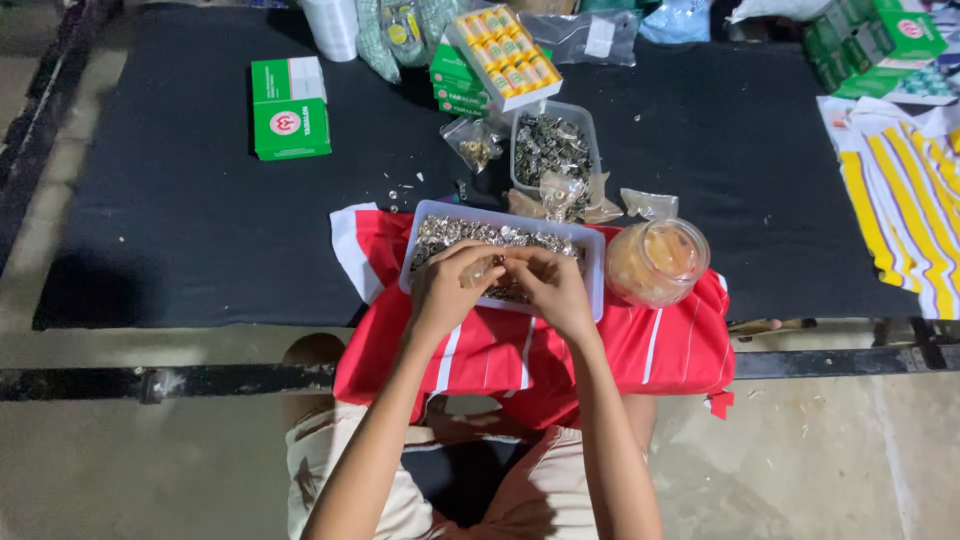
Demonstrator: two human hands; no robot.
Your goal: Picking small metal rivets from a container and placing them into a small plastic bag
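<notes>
Left hand (pixel 447 285) and right hand (pixel 553 287) meeting fingertip to fingertip, both pinching a small metal fastener (pixel 497 268), over a white tray of metal fasteners (pixel 596 262), on red cloth (pixel 640 350), at worktop's (pixel 180 210) near edge, plastic jar (pixel 657 262) just right.

Tray's (pixel 596 262) near side behind hands (pixel 505 285)

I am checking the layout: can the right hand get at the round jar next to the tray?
Probably yes. The jar stands just right of the tray, near the right hand, with nothing between them.
</notes>
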